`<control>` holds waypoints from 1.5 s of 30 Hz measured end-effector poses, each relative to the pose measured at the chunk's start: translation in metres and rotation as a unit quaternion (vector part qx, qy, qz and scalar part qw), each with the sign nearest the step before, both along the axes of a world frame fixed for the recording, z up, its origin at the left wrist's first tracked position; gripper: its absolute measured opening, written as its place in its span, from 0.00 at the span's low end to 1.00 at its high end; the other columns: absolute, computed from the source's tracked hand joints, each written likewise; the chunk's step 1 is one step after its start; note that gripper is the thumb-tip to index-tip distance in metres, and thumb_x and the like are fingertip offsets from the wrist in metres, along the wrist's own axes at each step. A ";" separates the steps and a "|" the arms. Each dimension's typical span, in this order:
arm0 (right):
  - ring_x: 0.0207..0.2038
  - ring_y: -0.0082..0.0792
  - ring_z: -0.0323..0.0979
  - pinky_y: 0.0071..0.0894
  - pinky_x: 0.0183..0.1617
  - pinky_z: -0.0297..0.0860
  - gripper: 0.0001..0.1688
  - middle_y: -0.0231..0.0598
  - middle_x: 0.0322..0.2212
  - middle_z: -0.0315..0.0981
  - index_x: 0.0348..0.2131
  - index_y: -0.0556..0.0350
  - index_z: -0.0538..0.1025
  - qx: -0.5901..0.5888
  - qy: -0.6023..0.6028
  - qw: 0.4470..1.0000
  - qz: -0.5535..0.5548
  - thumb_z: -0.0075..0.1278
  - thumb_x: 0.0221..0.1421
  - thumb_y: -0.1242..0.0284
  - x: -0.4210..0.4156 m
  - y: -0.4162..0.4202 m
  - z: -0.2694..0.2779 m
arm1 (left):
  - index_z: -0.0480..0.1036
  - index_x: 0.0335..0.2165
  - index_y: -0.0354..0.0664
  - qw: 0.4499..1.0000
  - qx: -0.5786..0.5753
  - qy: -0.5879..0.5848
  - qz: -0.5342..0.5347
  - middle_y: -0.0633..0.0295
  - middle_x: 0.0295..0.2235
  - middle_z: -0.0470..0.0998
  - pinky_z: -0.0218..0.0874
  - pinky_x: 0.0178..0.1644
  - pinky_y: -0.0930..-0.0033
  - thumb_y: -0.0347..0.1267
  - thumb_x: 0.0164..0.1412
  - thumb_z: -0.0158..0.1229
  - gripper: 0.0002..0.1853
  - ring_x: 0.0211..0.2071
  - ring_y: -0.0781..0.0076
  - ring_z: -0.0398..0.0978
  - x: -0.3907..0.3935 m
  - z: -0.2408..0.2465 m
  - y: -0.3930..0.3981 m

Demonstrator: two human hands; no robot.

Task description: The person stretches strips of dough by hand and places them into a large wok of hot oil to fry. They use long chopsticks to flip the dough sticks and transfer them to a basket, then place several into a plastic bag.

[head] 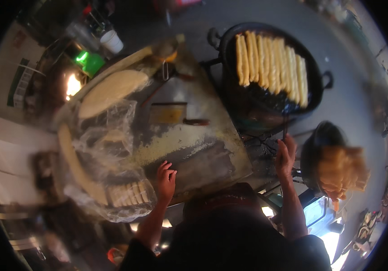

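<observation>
My right hand [285,155] is closed around dark long chopsticks [285,123] that reach up to the rim of a wok [315,101]. A row of pale golden fried dough sticks [271,64] lies side by side in the dark oil. My left hand [166,179], fingers loosely curled with nothing seen in them, is over the near edge of the worktable [207,166]. On the table lies a cleaver [168,113] with a brown handle. Left of it rests a large slab of dough [112,91], with clear plastic film [112,125] beside it. Cut dough strips [129,193] lie under plastic near my left hand.
Right of my right hand stands a dark container [321,142] with browned fried dough sticks [343,169] piled beside or over it. The wok's loop handles jut out. A thin rod [154,95] and a wire-handled tool [165,71] lie at the table's far side.
</observation>
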State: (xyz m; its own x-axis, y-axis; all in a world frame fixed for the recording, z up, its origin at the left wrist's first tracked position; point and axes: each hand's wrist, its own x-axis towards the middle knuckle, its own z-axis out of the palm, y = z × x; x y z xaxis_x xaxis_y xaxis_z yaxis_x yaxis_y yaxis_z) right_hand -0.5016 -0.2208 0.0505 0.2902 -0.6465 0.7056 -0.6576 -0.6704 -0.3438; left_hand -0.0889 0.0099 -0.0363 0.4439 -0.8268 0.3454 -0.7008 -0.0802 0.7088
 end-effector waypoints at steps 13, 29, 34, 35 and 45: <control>0.54 0.51 0.69 0.46 0.57 0.66 0.16 0.51 0.53 0.72 0.46 0.56 0.79 0.072 0.087 0.990 -0.082 0.48 0.61 0.84 0.004 0.009 -0.007 | 0.74 0.31 0.35 0.997 -0.067 -0.023 -0.042 0.55 0.34 0.78 0.67 0.48 0.53 0.24 0.56 0.65 0.07 0.43 0.51 0.75 0.015 0.039 -0.066; 0.51 0.53 0.70 0.46 0.53 0.67 0.13 0.52 0.51 0.73 0.45 0.59 0.79 0.036 0.080 0.992 -0.088 0.47 0.62 0.83 0.035 0.012 0.029 | 0.72 0.52 0.44 0.959 0.072 -0.268 -0.061 0.51 0.64 0.63 0.38 0.67 0.22 0.48 0.61 0.60 0.27 0.67 0.41 0.53 0.053 0.007 -0.207; 0.51 0.55 0.69 0.51 0.57 0.63 0.14 0.53 0.49 0.74 0.44 0.58 0.79 0.017 0.053 0.995 -0.086 0.47 0.61 0.84 0.026 0.002 0.021 | 0.72 0.56 0.44 0.960 0.064 -0.270 -0.037 0.53 0.64 0.64 0.38 0.68 0.27 0.49 0.63 0.58 0.29 0.67 0.38 0.53 0.070 -0.001 -0.202; 0.51 0.54 0.69 0.51 0.57 0.64 0.14 0.53 0.49 0.74 0.44 0.58 0.79 0.011 0.054 0.995 -0.084 0.47 0.61 0.84 0.027 0.001 0.022 | 0.72 0.56 0.44 0.960 0.067 -0.269 -0.029 0.53 0.64 0.64 0.38 0.68 0.27 0.49 0.63 0.58 0.29 0.67 0.38 0.54 0.075 -0.001 -0.201; 0.53 0.51 0.70 0.41 0.54 0.69 0.17 0.53 0.49 0.71 0.44 0.60 0.79 0.020 0.008 0.995 -0.093 0.47 0.57 0.90 0.040 -0.012 0.038 | 0.71 0.52 0.33 0.970 0.084 -0.218 0.060 0.45 0.55 0.71 0.54 0.61 0.40 0.44 0.60 0.60 0.29 0.58 0.41 0.64 0.130 0.023 -0.225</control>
